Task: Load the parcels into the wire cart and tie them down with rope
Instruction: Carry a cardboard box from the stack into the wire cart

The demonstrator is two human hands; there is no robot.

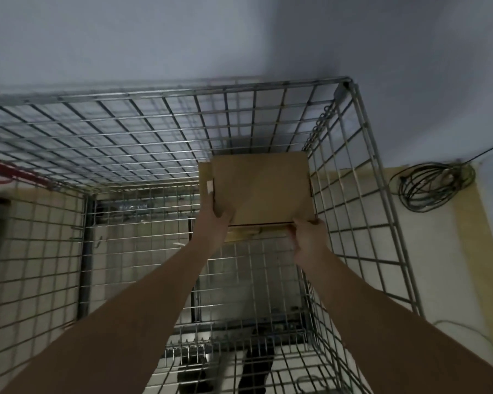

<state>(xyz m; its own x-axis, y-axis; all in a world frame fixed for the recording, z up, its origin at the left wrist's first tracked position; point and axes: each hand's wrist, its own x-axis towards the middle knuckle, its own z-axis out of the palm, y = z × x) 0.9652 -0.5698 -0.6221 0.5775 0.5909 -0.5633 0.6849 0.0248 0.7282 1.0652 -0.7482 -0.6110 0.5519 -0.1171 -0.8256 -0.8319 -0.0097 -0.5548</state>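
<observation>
A flat, rectangular brown cardboard parcel (264, 187) sat inside the tall silver wire-mesh cart (387, 194), pushed into its far right corner, close against the back mesh and the right-hand mesh wall. It lay on top of another brown cardboard box (248, 233), of which only a pale strip of the near edge showed below it; a further strip of cardboard stuck out along the top parcel's left side.

The left hand (217, 220) gripped the parcel at its near left corner, the thumb lying on the top face and the other fingers hidden underneath or beside the edge. The right hand (306, 237) held the near right corner, its fingers curled around the front edge of the parcel. Both bare forearms reached in from the bottom of the view, over the cart's near side.

The cart's mesh floor was visible below the arms, with dark shapes showing through it that were too dim to make out. Beyond the cart stood a plain pale wall (182, 38). To the right, outside the mesh, a coil of dark cable (434, 184) lay on the pale floor near the wall, with a thin lead running up and away. On the far left, a red strip (15, 173) ran behind the mesh.
</observation>
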